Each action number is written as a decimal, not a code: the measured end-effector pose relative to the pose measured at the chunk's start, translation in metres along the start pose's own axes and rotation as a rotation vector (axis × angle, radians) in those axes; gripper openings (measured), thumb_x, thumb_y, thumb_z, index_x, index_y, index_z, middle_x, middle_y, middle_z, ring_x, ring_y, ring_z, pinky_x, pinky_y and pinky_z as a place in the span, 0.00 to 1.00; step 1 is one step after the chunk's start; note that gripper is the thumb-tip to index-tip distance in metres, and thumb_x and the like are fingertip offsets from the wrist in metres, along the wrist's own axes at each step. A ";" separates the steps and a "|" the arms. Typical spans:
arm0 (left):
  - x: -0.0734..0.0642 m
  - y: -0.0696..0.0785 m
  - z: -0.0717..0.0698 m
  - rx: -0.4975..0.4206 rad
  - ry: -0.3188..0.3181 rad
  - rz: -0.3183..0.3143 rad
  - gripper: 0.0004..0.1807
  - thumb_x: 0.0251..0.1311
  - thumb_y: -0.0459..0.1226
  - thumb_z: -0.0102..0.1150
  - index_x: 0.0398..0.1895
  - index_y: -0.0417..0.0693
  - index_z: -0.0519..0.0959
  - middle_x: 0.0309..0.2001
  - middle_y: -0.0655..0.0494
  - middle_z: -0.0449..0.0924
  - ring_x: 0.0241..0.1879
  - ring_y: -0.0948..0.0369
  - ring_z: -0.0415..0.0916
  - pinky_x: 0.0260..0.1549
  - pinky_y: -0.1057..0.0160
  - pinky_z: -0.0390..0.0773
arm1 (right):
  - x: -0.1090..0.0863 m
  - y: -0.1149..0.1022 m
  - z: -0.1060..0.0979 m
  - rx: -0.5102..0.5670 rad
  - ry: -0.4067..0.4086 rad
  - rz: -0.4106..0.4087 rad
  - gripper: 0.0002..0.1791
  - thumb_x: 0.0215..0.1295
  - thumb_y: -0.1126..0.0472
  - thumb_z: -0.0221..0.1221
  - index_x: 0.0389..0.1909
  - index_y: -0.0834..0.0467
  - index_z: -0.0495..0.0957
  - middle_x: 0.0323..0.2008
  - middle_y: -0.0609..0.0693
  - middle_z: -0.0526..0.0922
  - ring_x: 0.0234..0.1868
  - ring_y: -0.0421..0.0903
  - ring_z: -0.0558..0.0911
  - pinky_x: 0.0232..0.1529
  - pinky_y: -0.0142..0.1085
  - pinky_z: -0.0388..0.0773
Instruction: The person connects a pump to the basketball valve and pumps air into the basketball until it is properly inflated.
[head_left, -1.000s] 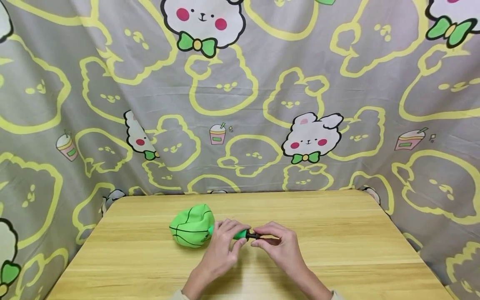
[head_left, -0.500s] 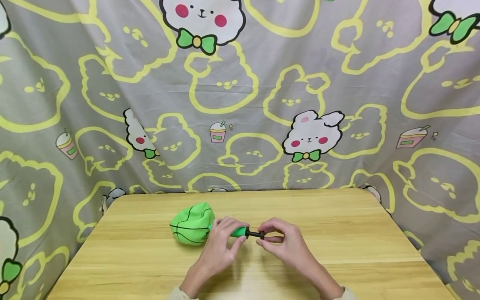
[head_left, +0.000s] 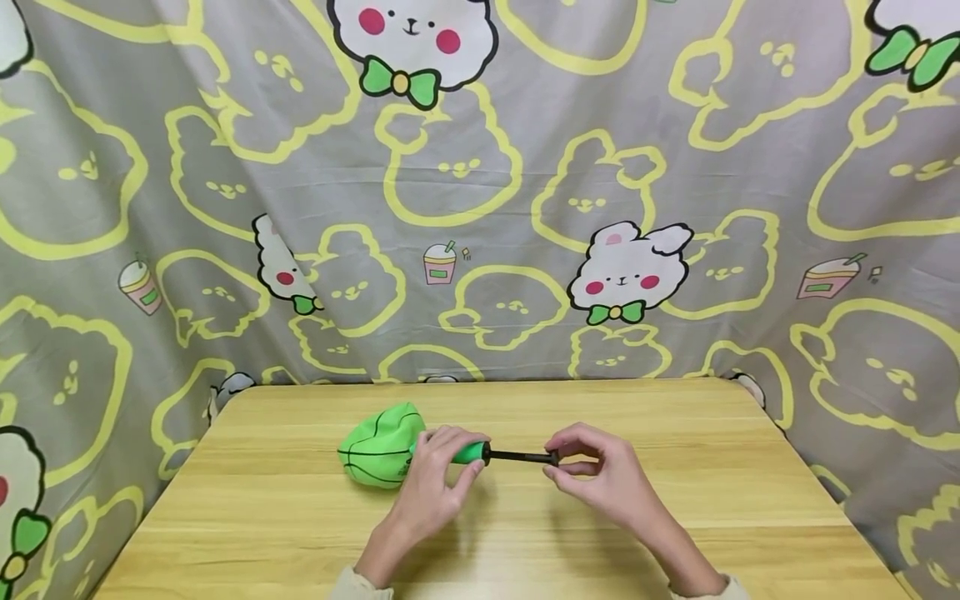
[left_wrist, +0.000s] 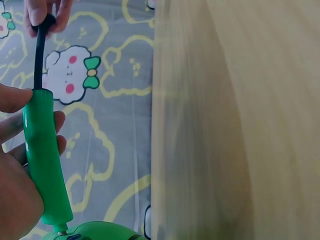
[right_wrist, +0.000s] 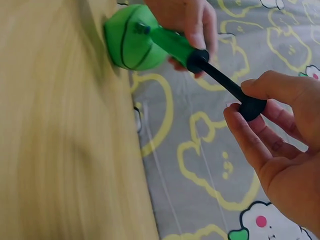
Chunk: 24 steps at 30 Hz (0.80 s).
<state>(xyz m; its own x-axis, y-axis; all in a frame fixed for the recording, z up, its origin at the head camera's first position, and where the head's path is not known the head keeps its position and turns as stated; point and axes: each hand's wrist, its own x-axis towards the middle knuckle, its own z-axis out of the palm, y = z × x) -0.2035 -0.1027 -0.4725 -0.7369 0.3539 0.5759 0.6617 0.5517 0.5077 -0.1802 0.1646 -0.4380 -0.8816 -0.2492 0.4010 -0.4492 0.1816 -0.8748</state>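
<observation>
A half-deflated green ball [head_left: 378,450] with black lines lies on the table, its top dented. Joined to it is a small green hand pump [left_wrist: 45,155], whose nozzle end meets the ball in the left wrist view. My left hand [head_left: 435,479] grips the pump's green barrel, fingers over it and thumb below. With thumb and fingertips my right hand [head_left: 600,471] pinches the black knob [right_wrist: 251,108] at the end of the pump's rod. A long stretch of the black rod [head_left: 521,456] shows between barrel and knob.
The light wooden table [head_left: 720,483] runs under both hands. Behind it and at both sides hangs a grey curtain [head_left: 480,192] printed with yellow outlines and white cartoon animals.
My right hand has moved to the right, drawing the black rod well out of the barrel. My left hand stays on the barrel, and the ball has hardly moved.
</observation>
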 end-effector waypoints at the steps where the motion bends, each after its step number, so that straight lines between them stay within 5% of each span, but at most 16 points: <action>1: 0.000 -0.001 0.000 0.000 0.012 0.003 0.16 0.63 0.38 0.65 0.55 0.53 0.83 0.50 0.63 0.84 0.53 0.64 0.76 0.56 0.50 0.64 | 0.000 0.000 -0.003 -0.002 0.003 -0.008 0.16 0.56 0.73 0.72 0.42 0.56 0.83 0.40 0.57 0.85 0.41 0.47 0.87 0.40 0.40 0.85; 12: -0.001 -0.003 0.000 0.012 0.038 0.010 0.16 0.64 0.39 0.64 0.55 0.51 0.84 0.49 0.60 0.84 0.52 0.63 0.77 0.55 0.49 0.65 | 0.001 -0.002 -0.021 0.033 -0.001 -0.074 0.15 0.56 0.71 0.73 0.43 0.59 0.86 0.41 0.60 0.85 0.43 0.51 0.87 0.40 0.42 0.85; 24: -0.001 0.001 0.003 0.022 0.054 0.041 0.16 0.61 0.36 0.66 0.52 0.50 0.85 0.48 0.59 0.85 0.51 0.61 0.77 0.52 0.50 0.64 | -0.003 0.009 0.004 0.033 0.051 -0.156 0.15 0.52 0.71 0.75 0.43 0.60 0.89 0.38 0.57 0.88 0.40 0.49 0.88 0.36 0.42 0.85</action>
<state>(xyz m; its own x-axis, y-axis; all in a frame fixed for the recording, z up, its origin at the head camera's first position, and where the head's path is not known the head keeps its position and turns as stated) -0.2030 -0.1005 -0.4742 -0.7004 0.3356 0.6299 0.6876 0.5540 0.4694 -0.1812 0.1630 -0.4480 -0.8078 -0.2236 0.5454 -0.5772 0.1124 -0.8089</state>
